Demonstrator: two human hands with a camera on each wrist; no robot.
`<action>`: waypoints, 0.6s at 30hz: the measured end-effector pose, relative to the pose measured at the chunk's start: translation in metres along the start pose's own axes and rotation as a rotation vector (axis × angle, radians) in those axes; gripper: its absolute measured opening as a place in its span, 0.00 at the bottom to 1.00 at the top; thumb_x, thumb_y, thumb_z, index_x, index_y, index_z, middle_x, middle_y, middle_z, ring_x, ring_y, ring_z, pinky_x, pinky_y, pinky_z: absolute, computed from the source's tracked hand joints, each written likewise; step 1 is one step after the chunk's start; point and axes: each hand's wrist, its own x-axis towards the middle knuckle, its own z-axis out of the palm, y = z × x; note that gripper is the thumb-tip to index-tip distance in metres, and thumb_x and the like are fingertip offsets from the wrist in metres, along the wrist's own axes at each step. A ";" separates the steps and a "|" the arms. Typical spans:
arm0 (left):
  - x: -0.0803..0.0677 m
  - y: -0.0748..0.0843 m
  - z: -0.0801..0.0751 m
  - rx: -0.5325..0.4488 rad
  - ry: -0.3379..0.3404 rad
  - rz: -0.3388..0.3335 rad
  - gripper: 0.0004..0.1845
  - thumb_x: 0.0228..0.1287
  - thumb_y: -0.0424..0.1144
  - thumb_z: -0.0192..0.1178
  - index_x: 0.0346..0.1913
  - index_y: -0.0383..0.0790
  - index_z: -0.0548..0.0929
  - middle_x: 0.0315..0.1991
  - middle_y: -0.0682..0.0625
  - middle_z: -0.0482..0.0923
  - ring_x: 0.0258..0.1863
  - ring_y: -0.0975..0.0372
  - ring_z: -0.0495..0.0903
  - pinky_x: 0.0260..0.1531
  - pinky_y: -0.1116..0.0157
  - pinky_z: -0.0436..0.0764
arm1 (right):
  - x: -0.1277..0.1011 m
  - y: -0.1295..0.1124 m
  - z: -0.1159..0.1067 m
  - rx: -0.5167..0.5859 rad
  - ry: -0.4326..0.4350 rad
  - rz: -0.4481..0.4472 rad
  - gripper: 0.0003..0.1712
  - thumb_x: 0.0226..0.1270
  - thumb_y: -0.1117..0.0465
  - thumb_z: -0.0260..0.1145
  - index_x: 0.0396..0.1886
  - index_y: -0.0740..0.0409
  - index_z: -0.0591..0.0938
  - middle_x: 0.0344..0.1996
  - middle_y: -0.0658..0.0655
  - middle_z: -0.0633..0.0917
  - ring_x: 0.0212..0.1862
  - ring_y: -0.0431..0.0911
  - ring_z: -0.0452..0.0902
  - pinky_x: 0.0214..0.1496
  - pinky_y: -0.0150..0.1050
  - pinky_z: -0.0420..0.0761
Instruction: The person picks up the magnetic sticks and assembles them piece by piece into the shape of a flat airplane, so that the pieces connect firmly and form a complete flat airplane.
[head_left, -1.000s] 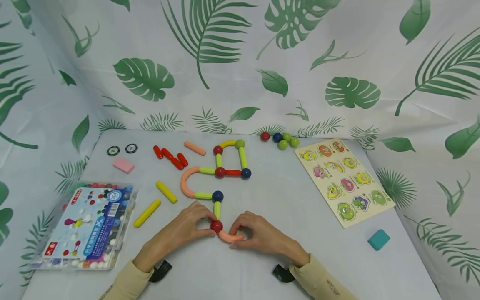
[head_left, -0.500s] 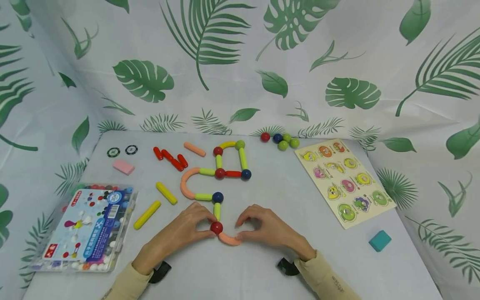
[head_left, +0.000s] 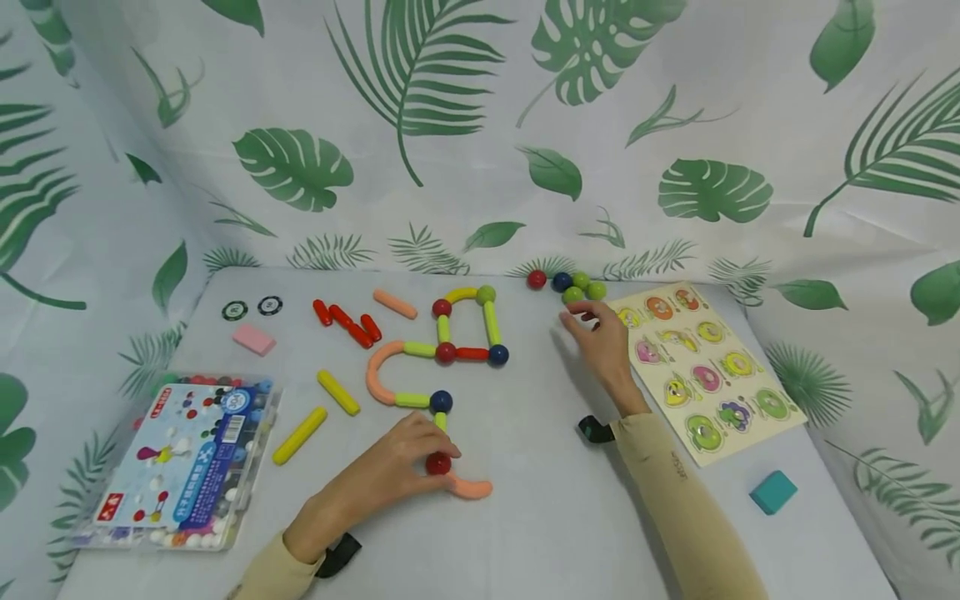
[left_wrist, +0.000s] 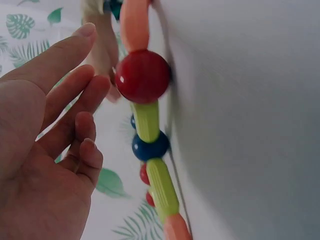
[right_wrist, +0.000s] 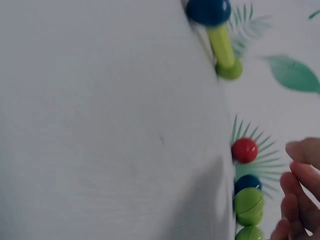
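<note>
My left hand [head_left: 390, 471] is beside a red ball [left_wrist: 143, 76] at the near end of a stick-and-ball chain; the left wrist view shows its thumb and fingers apart from the ball. From that ball a curved peach stick [head_left: 472, 488] runs right and a short lime stick [left_wrist: 146, 121] leads to a blue ball [head_left: 441, 402]. Over the table's far right part, my right hand [head_left: 606, 350] has thumb and fingers spread, holding nothing. Its fingertips are just in front of several green balls [head_left: 573, 295], a blue ball [head_left: 562, 282] and a red ball [head_left: 536, 279].
Loose red sticks [head_left: 350, 326], a straight peach stick [head_left: 395, 304] and yellow sticks [head_left: 300, 435] lie left. A clear box [head_left: 243, 492] of beads stands further left, near a pink block [head_left: 254, 339]. Right are a fruit puzzle board [head_left: 701, 433] and a teal block [head_left: 773, 492].
My right hand has let go of the curved peach stick and moved away, up and right, to the loose balls. The left hand stays by the red ball.
</note>
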 end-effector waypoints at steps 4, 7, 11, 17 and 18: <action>0.007 0.004 0.004 0.026 -0.005 0.031 0.18 0.57 0.48 0.74 0.48 0.46 0.88 0.44 0.58 0.84 0.50 0.68 0.72 0.58 0.64 0.77 | 0.028 0.012 0.007 0.019 0.100 0.049 0.20 0.67 0.53 0.71 0.51 0.62 0.86 0.48 0.61 0.86 0.52 0.53 0.77 0.53 0.43 0.72; 0.010 0.005 0.009 0.046 -0.031 0.026 0.18 0.57 0.50 0.74 0.48 0.47 0.89 0.46 0.60 0.84 0.52 0.67 0.73 0.63 0.61 0.75 | 0.039 0.016 0.012 0.000 0.134 0.051 0.20 0.66 0.56 0.73 0.51 0.65 0.85 0.49 0.63 0.85 0.52 0.54 0.77 0.55 0.46 0.73; 0.011 0.004 0.013 0.082 -0.057 0.031 0.17 0.57 0.49 0.75 0.47 0.47 0.89 0.45 0.60 0.85 0.50 0.67 0.73 0.55 0.66 0.77 | 0.049 0.015 0.015 -0.087 0.126 0.037 0.19 0.66 0.58 0.73 0.51 0.66 0.85 0.50 0.66 0.84 0.53 0.57 0.76 0.58 0.50 0.73; 0.012 0.002 0.015 0.141 -0.081 0.043 0.17 0.56 0.49 0.76 0.47 0.46 0.90 0.43 0.58 0.87 0.46 0.67 0.72 0.49 0.68 0.74 | 0.055 0.011 0.017 -0.202 0.058 0.094 0.21 0.65 0.60 0.70 0.56 0.64 0.84 0.56 0.67 0.81 0.61 0.60 0.72 0.66 0.55 0.68; 0.012 0.001 0.016 0.150 -0.085 0.043 0.17 0.56 0.49 0.76 0.47 0.46 0.90 0.42 0.58 0.87 0.46 0.67 0.72 0.50 0.68 0.74 | 0.055 0.011 0.018 -0.211 0.048 0.102 0.21 0.66 0.60 0.69 0.56 0.64 0.83 0.56 0.67 0.81 0.61 0.60 0.72 0.66 0.55 0.68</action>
